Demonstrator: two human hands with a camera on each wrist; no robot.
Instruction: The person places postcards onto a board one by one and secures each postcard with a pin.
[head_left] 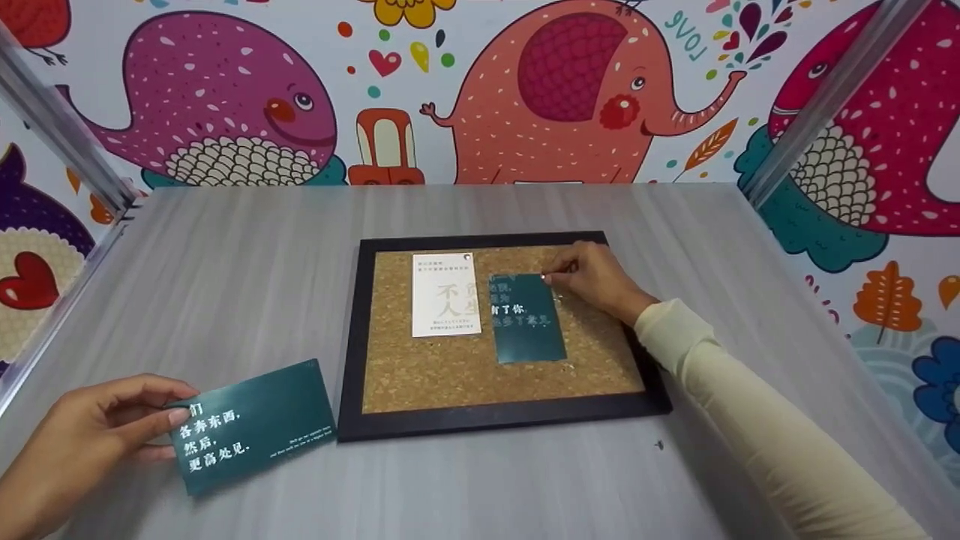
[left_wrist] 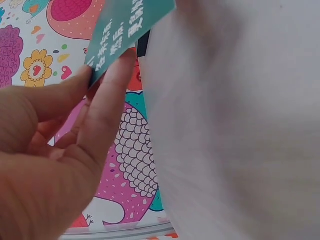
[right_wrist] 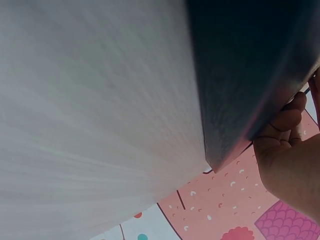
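Observation:
My left hand point(head_left: 105, 431) pinches a dark green card point(head_left: 259, 424) with white lettering by its left edge, thumb on the printed face, held to the left of the corkboard point(head_left: 427, 375). In the left wrist view the same card point(left_wrist: 117, 32) sticks out from between thumb and fingers. On the cork, a second green card point(head_left: 529, 330) hangs right of a white card point(head_left: 444, 315) that has a pin point(head_left: 466, 256) in its top right corner. My right hand point(head_left: 600, 281) pinches a small pushpin point(head_left: 544, 277) at the second card's top right corner.
The corkboard's black frame point(head_left: 495, 420) lies flat on a grey table point(head_left: 247, 277). A small loose pin point(head_left: 660, 445) lies just off its lower right corner. Behind the table stands a wall point(head_left: 405, 97) with printed cartoon animals, with metal posts point(head_left: 832, 105) at the corners.

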